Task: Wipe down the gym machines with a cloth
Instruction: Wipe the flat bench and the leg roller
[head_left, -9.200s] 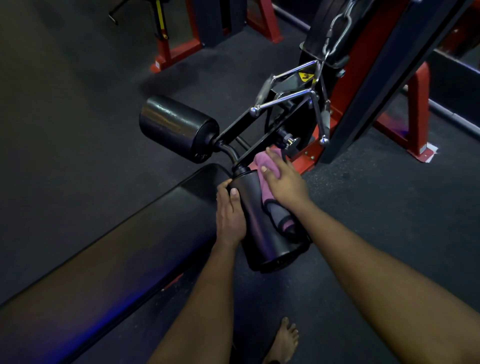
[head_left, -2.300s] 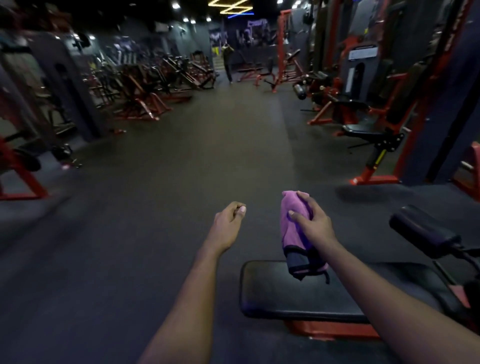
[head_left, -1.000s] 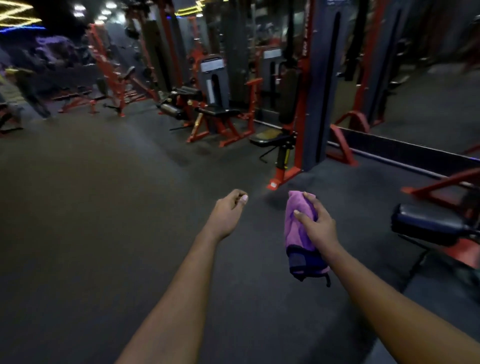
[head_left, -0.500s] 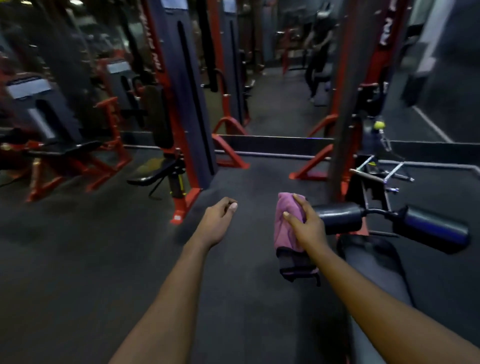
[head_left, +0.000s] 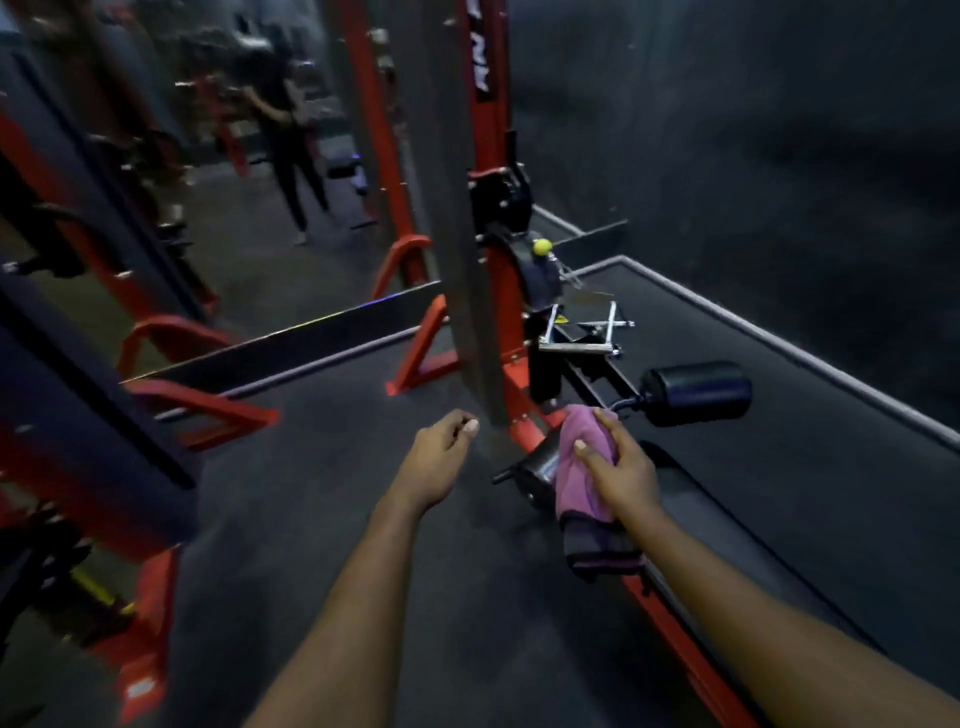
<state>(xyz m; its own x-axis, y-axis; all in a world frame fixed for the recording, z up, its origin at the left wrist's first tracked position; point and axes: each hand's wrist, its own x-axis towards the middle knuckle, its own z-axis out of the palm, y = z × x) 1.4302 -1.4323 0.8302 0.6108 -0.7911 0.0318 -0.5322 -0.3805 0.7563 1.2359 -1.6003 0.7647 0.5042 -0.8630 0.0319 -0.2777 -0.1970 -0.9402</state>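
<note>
Step in hand: approach to the machine. The right hand (head_left: 626, 470) has its grip curled round the cloth (head_left: 579, 486), held against or just above the near roller pad (head_left: 540, 460) (contact cannot be told); the left hand (head_left: 439, 460) hangs loosely curled, grip empty. Next move, as judged: press the cloth onto the pad; stroke along its length.
</note>
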